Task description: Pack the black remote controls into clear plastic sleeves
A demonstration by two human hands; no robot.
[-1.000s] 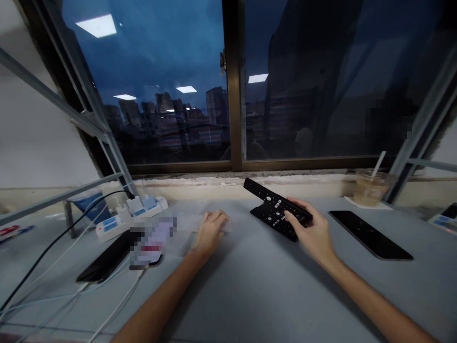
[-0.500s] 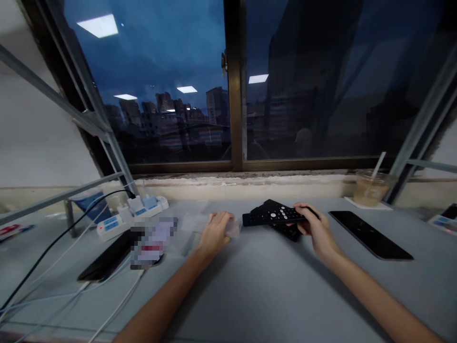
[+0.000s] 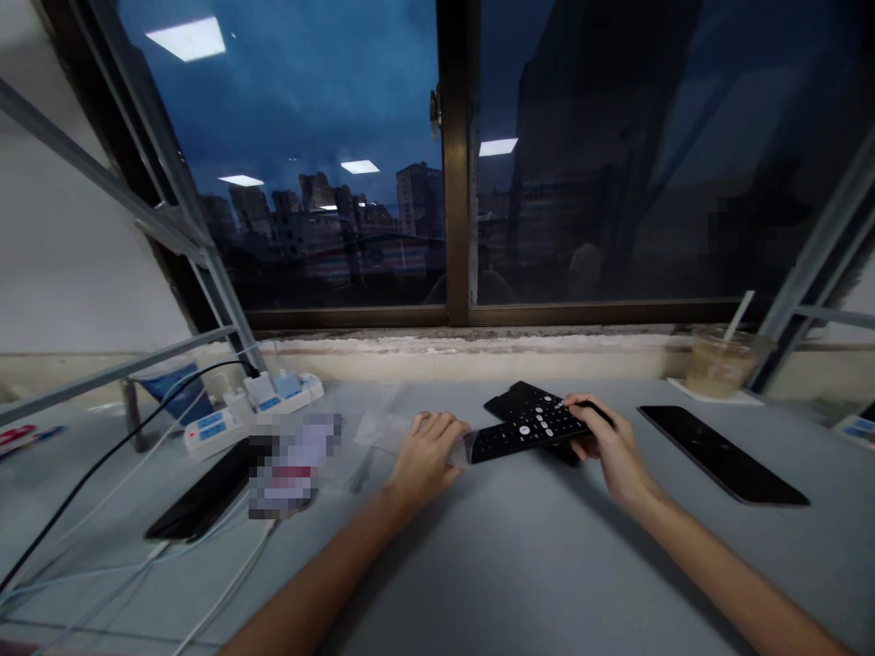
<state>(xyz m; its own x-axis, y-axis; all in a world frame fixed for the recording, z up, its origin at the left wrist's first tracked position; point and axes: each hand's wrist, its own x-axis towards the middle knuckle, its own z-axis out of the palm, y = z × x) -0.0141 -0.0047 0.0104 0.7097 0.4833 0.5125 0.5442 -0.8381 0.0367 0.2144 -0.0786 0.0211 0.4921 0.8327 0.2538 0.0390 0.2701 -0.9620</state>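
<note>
From my seat at the feed, nearest the camera I count two bare forearms coming in from 6 and 5 o'clock over the grey table. Then come two hands, the left hand and, at its 3 o'clock, the right hand. I count two black remotes. The held remote spans the gap between the hands, buttons up and nearly level. The second remote lies flat on the table just behind it, at 12 o'clock, partly covered. The right hand is closed around the held remote's right end, fingers curled under and thumb on top. The left hand is curled in a loose fist with its fingertips pinched on a clear plastic sleeve, which meets the remote's left end; I cannot tell whether that end is inside the sleeve. Two dark phones lie flat: one phone at 9 o'clock from the left hand, beside a blurred-out item, and the other phone at 3 o'clock from the right hand. Several cables trail away at 8 o'clock. Farther back, at 10 o'clock, sit two white power strips, one nearer than the other. One plastic cup with a straw stands at 2 o'clock by the sill. Beyond it the window shows a night skyline.
</note>
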